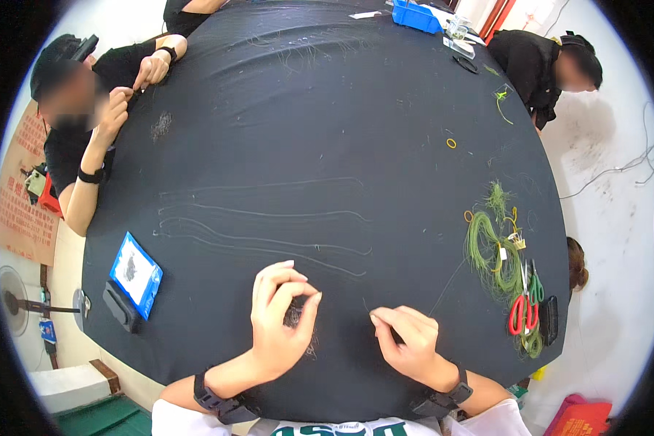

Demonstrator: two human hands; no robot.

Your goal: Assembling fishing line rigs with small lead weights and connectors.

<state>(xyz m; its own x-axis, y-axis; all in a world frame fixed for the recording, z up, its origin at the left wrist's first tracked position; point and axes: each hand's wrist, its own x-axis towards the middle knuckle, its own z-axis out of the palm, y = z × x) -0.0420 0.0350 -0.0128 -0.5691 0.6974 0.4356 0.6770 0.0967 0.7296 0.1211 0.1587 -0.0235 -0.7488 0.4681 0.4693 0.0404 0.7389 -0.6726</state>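
Note:
My left hand [280, 320] is over the near middle of the black-covered table, its thumb and index fingertip pinched together. Whatever lies between those fingertips is too small to make out. Behind the left thumb and below the palm, a pile of tiny dark pieces [293, 315] partly shows. To the right, my right hand [408, 338] pinches a thin line [449, 283], which stretches up toward a green bundle. A short end of it sticks out by the fingertips. Beyond my hands, several pale thin lines [269, 215] lie stretched side by side across the cloth.
Green line bundles [487, 243], red-handled scissors [516, 316], green-handled scissors [536, 291] and a black case [550, 320] lie at right. A blue-and-white packet [136, 276] leans on a dark block [120, 307] at left. Co-workers sit around the table; a blue basket [416, 17] stands far back.

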